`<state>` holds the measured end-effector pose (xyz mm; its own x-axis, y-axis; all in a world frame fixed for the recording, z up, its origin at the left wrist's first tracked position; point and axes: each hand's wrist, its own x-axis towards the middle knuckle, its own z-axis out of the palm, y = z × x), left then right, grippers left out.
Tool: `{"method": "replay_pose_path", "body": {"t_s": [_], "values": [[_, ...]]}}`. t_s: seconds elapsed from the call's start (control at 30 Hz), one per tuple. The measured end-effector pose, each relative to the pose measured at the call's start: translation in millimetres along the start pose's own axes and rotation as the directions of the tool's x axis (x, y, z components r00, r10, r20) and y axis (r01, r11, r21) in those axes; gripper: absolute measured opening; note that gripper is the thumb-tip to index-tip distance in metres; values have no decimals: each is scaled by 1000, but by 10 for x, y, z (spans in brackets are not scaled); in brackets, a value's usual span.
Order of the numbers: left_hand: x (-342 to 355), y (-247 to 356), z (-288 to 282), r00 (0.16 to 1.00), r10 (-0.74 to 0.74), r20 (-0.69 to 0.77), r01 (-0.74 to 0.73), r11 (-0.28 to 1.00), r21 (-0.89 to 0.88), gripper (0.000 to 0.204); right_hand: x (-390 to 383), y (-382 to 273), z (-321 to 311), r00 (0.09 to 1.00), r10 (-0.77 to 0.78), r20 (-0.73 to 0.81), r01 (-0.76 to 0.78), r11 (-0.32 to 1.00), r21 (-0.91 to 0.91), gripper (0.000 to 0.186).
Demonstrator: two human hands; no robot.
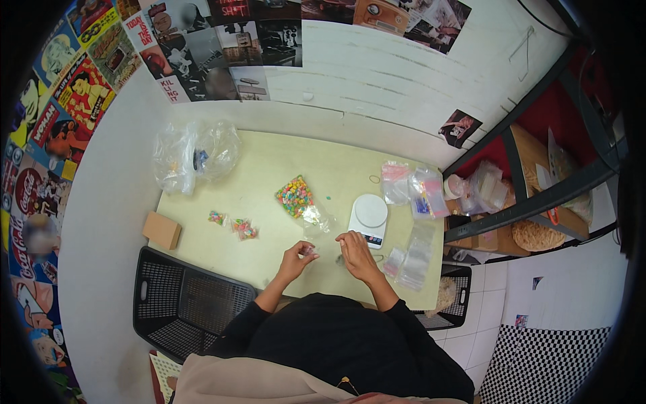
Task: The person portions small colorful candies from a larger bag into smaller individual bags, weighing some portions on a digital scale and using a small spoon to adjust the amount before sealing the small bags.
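Head view, looking down on a pale yellow-green surface (269, 175) set against a white wall.

Left hand (296, 258), lower centre of frame: fingers curled in, pinching a small clear bag (309, 250) with something coloured inside; the contents are too small to tell apart. Right hand (355, 252), just right of it: fingers bent, palm down, fingertips near the same small bag. Whether it grips anything I cannot tell.

Just above the right hand, a white digital kitchen scale (369, 217) with a round platform. Left of the scale, centre of frame, an open clear bag of multicoloured candies (296, 196), its loose plastic trailing down toward the hands. Two small filled candy packets (232, 224) lie to the left of centre, apart from each other. A flat brown cardboard box (161, 230) sits at the left edge of the surface. A large crumpled clear plastic bag (194, 153) occupies the upper left corner.

Right side: a stack of empty small zip bags (412, 256) near the right hand, more clear bags (414, 187) above it.

Black plastic basket (182, 303) on the floor, lower left.
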<state>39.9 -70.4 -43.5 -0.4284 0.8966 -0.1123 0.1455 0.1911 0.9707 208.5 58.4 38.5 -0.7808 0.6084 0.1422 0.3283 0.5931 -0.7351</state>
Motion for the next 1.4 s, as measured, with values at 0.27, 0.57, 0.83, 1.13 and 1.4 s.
{"method": "replay_pose_path", "body": {"t_s": [0.27,0.57,0.83,1.13,1.4], "values": [[104,-324,-141,993,-95,-75,89,993,-80,30,-26,306,200,985,144,-91,-139,988,62,14],[405,-633,-93,976,-30,-214,8,995,-102,48,-54,532,765,965,12,-264,10,997,82,14],[560,-435,-85,983,-175,-50,167,976,-140,46,60,588,1144,930,234,-284,-101,904,415,13],[716,-659,-356,992,-113,-57,107,989,-100,32,201,723,1477,933,85,-351,17,960,278,16],[972,-556,-214,999,-32,9,33,988,-148,33,307,1277,1902,910,299,-288,182,335,924,13]]}}
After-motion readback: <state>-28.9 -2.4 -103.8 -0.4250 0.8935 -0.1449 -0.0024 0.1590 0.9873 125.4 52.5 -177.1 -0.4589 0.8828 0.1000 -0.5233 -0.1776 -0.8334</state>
